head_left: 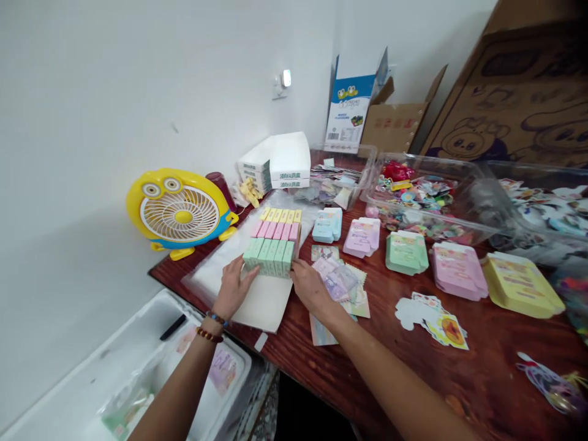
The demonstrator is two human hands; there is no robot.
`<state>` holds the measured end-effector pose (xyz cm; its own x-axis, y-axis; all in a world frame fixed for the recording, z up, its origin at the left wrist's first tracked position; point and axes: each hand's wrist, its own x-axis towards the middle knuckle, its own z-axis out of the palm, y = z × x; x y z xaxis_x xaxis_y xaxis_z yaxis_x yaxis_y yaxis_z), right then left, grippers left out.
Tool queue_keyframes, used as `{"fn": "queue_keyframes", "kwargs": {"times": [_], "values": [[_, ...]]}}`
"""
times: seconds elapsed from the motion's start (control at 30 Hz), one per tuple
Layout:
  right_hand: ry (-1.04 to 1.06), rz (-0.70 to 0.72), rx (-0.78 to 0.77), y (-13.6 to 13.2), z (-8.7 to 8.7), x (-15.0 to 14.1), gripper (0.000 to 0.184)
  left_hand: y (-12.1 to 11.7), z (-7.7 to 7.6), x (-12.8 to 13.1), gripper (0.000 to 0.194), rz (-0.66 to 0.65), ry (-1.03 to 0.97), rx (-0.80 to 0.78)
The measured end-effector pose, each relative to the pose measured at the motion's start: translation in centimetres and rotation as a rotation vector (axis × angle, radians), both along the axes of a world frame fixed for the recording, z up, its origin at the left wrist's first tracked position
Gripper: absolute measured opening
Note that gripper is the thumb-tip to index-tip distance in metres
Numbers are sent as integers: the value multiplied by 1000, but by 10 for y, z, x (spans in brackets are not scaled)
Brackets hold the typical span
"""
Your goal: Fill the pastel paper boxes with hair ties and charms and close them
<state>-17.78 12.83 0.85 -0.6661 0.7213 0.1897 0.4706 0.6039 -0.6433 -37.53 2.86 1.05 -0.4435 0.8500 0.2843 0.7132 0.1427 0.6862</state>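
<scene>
A block of small boxes (275,239) in green, pink and yellow rows lies on a clear plastic sheet (257,300) on the wooden table (482,361). My left hand (234,286) presses against the block's near left corner, fingers closed along the green boxes. My right hand (310,286) holds the near right corner from the other side. Under my right hand lies a loose pile of sticker cards (342,285).
A yellow desk fan (179,211) stands at the left. Stacks of flat coloured cartons (407,251) run across the table. Clear tubs of stickers (427,196) and cardboard boxes (390,125) fill the back. A white foam box (138,361) sits below the table edge.
</scene>
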Motion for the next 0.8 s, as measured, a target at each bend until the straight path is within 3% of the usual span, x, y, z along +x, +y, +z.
{"fn": "queue_keyframes", "kwargs": {"times": [0.1, 0.2, 0.37, 0.5, 0.67, 0.8], "values": [[183, -40, -12, -6, -6, 15, 26, -9, -9, -4, 56, 25, -6, -24], [333, -28, -9, -17, -2, 25, 22, -25, -18, -6, 71, 65, 13, -64], [331, 395, -289, -24, 5, -12, 24, -47, -26, -3, 63, 52, 259, -109], [306, 567, -554, -6, -11, -58, 40, -58, -28, 5, 59, 78, 448, -244], [326, 599, -706, 13, -29, -80, 58, -63, -25, 12, 54, 86, 567, -459], [303, 566, -730, 4, -21, -69, 56, -65, -34, 1, 54, 53, 544, -400]]}}
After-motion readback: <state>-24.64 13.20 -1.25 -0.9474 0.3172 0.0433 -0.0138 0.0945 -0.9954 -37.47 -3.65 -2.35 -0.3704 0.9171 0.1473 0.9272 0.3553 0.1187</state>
